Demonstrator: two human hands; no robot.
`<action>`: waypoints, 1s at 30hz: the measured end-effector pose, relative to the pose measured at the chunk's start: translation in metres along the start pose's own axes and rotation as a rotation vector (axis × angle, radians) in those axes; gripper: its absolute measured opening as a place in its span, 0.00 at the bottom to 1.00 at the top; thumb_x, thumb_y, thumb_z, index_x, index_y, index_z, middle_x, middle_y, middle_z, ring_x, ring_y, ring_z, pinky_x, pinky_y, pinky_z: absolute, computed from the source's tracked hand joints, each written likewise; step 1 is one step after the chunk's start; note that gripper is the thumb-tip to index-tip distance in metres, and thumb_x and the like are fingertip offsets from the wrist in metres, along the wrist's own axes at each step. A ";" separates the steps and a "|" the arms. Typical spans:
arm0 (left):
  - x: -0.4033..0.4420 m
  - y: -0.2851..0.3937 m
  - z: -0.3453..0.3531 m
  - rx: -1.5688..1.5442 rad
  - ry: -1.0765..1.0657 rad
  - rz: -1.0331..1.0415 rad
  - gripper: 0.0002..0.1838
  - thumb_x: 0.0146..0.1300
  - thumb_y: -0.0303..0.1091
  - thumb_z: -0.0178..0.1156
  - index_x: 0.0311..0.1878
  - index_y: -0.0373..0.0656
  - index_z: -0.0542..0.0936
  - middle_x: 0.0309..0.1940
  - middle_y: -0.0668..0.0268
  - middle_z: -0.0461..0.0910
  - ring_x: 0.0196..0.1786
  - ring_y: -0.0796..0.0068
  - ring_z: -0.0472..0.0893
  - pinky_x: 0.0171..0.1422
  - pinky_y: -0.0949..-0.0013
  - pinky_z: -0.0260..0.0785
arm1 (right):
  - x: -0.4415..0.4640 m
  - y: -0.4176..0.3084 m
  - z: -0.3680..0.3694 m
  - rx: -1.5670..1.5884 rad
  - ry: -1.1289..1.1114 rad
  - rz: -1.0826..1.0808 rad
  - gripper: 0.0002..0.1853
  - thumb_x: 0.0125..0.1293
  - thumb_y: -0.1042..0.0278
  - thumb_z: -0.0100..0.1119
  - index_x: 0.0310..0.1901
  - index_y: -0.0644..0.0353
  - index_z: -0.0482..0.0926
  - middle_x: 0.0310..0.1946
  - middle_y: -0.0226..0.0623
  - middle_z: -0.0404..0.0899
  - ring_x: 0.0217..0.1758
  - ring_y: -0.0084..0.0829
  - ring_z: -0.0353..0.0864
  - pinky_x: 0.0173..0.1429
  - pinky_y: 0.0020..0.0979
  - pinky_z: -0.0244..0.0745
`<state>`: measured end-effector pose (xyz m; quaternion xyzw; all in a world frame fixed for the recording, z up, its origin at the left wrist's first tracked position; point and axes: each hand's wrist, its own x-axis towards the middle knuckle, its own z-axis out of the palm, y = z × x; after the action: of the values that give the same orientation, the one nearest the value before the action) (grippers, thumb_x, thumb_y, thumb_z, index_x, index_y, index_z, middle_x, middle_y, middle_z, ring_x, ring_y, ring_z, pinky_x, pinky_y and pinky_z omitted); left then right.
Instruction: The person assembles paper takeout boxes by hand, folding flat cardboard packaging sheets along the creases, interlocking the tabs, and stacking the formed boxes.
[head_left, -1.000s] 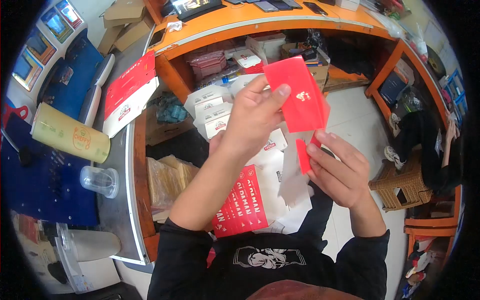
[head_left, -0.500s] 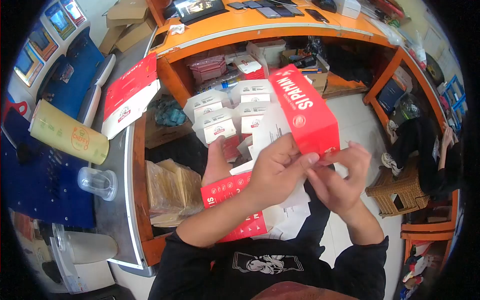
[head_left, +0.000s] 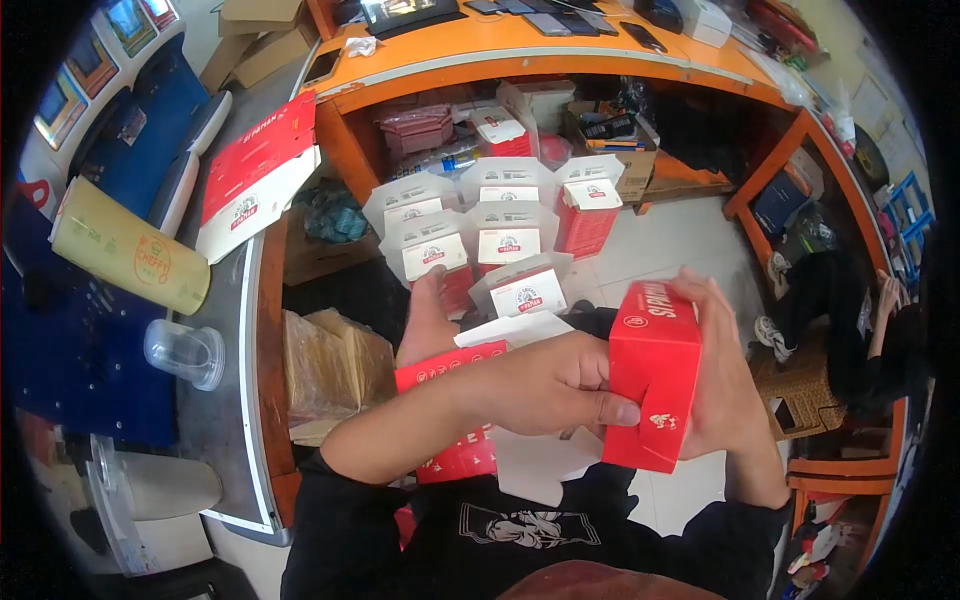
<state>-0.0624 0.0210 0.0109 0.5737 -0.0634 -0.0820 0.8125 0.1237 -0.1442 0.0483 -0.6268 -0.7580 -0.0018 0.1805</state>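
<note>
A red folded carton with white lettering is held between both hands, over the lap. My left hand grips its left side, the thumb on the near end panel. My right hand wraps its right side with fingers along the edge; part of them is behind the carton. Flat red and white cardboard lies on the lap beneath my left forearm. Beyond it, several red and white boxes stand on the floor with white flaps raised. A bare foot is beside them.
An orange desk with phones curves across the back. On the left counter are a yellow cup, a clear plastic cup and flat red cardboard. At the right are a wicker stool and another person's hand.
The carton has moved down and turned, and now shows a closed, box-like end. My right hand has gone from pinching its lower edge to wrapping its side. More standing boxes are visible.
</note>
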 end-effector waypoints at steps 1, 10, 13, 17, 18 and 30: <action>-0.001 -0.003 -0.001 -0.077 -0.018 0.019 0.16 0.76 0.35 0.61 0.60 0.37 0.80 0.49 0.68 0.85 0.51 0.79 0.83 0.58 0.70 0.77 | -0.003 0.001 0.000 0.002 0.026 -0.016 0.64 0.42 0.48 0.80 0.74 0.74 0.52 0.69 0.60 0.62 0.71 0.65 0.65 0.75 0.63 0.57; -0.010 -0.003 0.000 -0.046 -0.052 -0.017 0.23 0.79 0.40 0.55 0.71 0.38 0.72 0.58 0.65 0.80 0.60 0.75 0.78 0.66 0.68 0.70 | -0.012 0.002 0.008 0.159 0.007 -0.012 0.66 0.37 0.53 0.81 0.74 0.75 0.51 0.66 0.60 0.61 0.68 0.62 0.64 0.73 0.54 0.63; -0.017 -0.009 0.003 -0.218 0.008 0.034 0.25 0.80 0.39 0.53 0.74 0.37 0.68 0.62 0.64 0.78 0.62 0.75 0.78 0.66 0.67 0.70 | -0.015 0.010 0.013 0.185 -0.042 0.015 0.68 0.36 0.54 0.81 0.74 0.76 0.48 0.66 0.63 0.60 0.69 0.63 0.63 0.73 0.54 0.63; -0.024 -0.012 -0.015 -0.333 0.041 -0.028 0.27 0.78 0.42 0.57 0.73 0.39 0.68 0.66 0.64 0.76 0.68 0.74 0.75 0.73 0.65 0.67 | -0.023 0.018 0.029 0.236 -0.091 0.021 0.72 0.35 0.55 0.83 0.77 0.75 0.43 0.69 0.67 0.57 0.73 0.66 0.60 0.76 0.54 0.61; -0.026 -0.010 -0.016 -0.369 0.056 -0.034 0.28 0.77 0.42 0.58 0.73 0.39 0.68 0.66 0.64 0.76 0.70 0.73 0.74 0.75 0.64 0.66 | -0.020 0.016 0.026 0.248 -0.077 0.014 0.72 0.36 0.55 0.82 0.77 0.74 0.42 0.70 0.67 0.57 0.73 0.67 0.59 0.76 0.54 0.60; -0.021 -0.053 -0.090 -0.047 0.309 0.175 0.19 0.78 0.49 0.54 0.56 0.42 0.72 0.55 0.63 0.77 0.55 0.74 0.80 0.54 0.70 0.76 | -0.028 0.044 0.052 1.077 -0.269 0.321 0.68 0.51 0.65 0.80 0.80 0.65 0.32 0.79 0.57 0.51 0.80 0.43 0.58 0.80 0.41 0.56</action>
<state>-0.0683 0.0903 -0.0696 0.5526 0.0143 0.0768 0.8298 0.1560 -0.1495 -0.0176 -0.5485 -0.5637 0.4914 0.3741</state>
